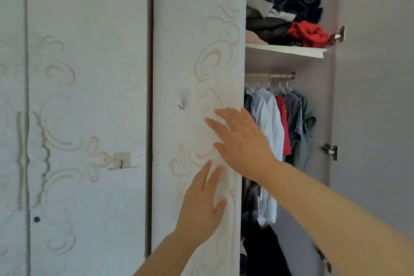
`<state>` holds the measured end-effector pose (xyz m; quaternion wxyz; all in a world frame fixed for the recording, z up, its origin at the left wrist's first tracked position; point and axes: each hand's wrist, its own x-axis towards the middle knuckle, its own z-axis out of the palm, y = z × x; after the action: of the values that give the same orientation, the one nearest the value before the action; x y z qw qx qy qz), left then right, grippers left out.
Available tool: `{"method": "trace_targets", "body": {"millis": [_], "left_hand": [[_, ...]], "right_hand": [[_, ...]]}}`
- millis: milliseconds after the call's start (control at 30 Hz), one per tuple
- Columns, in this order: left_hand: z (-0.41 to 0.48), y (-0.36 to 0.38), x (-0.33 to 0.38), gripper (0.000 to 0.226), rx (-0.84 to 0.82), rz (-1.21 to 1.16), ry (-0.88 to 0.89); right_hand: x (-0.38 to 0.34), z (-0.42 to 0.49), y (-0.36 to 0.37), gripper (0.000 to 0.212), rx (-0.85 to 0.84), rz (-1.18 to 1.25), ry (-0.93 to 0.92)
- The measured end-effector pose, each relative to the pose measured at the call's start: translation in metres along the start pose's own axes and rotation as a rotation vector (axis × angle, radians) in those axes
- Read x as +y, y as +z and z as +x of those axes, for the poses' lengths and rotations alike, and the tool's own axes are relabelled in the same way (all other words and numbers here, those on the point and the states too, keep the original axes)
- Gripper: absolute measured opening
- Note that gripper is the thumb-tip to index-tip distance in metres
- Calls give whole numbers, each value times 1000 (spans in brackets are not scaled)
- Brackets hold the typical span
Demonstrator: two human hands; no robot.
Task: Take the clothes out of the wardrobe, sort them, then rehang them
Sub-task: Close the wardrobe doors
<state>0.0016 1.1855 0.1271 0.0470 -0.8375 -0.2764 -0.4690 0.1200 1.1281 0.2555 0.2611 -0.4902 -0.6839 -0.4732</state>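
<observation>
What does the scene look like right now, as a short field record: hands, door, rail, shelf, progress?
left hand: open, fingers spread, low on the door panel; contact unclear
right hand: open, higher, near the panel's right edge
rail: in the open compartment right of the panel
hanging clothes: on hangers on the rail
shelf: above the rail, holds an untidy clothes pile
progress: both hands hold nothing
</observation>
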Motion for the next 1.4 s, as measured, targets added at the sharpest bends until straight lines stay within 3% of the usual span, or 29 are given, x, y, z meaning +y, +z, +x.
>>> {"method": "trace_targets", "body": {"millis": [133,333,767,1033,1400], "left_hand": [[19,33,-18,71,-53,-37,30],[42,79,-26,85,-21,-92,89],[97,166,-37,74,47,204,21],[127,204,-47,93,88,419,-24],[158,244,-81,89,122,556,-1]], "right_hand": [[28,-7,24,56,-209,-72,102],[56,-15,47,52,-228,-54,121],[153,-22,127,54,-27,-65,-14],[199,-17,185,51,-15,63,-35],[231,-2,249,43,-30,157,3]]}}
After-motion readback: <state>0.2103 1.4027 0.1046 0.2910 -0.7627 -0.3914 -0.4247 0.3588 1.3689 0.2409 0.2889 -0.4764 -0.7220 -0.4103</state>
